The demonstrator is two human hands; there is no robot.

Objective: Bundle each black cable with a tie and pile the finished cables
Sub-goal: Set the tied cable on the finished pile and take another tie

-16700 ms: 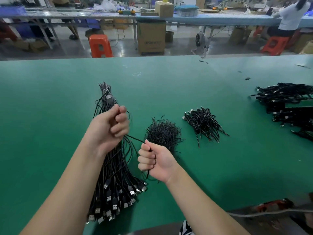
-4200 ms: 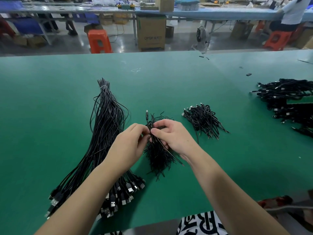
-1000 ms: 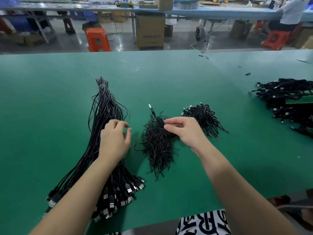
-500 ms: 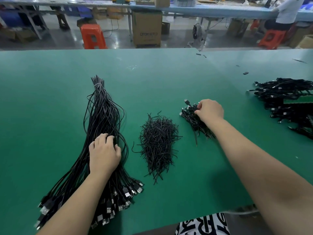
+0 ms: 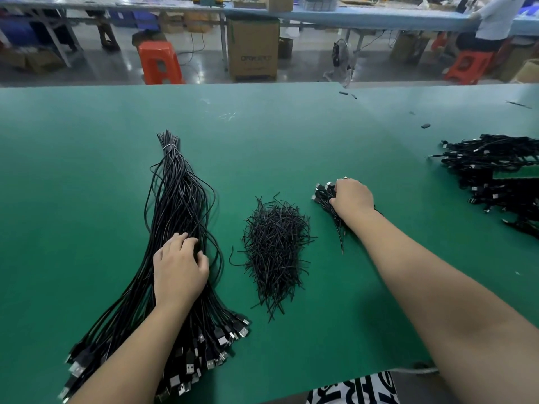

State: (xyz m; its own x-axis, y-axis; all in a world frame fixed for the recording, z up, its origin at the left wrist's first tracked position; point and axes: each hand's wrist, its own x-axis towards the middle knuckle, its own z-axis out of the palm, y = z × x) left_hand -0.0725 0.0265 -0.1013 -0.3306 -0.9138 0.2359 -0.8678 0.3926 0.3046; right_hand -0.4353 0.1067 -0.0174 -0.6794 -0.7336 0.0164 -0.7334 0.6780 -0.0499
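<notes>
Your left hand (image 5: 180, 269) rests on the long sheaf of loose black USB cables (image 5: 178, 205) at the near left of the green bench (image 5: 87, 170); its fingers are bent into the strands, but you cannot tell from this view whether they already pinch one cable or only press on the bundle. This sheaf is tied with a pale band near its far tip, and it fans out toward you, with the USB plugs (image 5: 204, 351) spread along the near edge of the bench. Your right hand (image 5: 351, 198) is stretched out to the small pile of finished cables (image 5: 323, 196), right of the middle; the fingers are curled down over the top of that pile and touch it, and what they hold under the palm is hidden. Between your two hands lies the heap of short black ties (image 5: 275, 246), apart from both hands. At the far right of the bench there is a bigger mass of black cables (image 5: 495, 176), well apart from your right hand. Some small dark scraps (image 5: 425, 125) lie on the bench farther away. Behind the bench you see an orange stool (image 5: 159, 62), a cardboard box (image 5: 253, 48) on the floor, and a person in a light shirt (image 5: 495, 18) sitting at a long blue table (image 5: 379, 17).
</notes>
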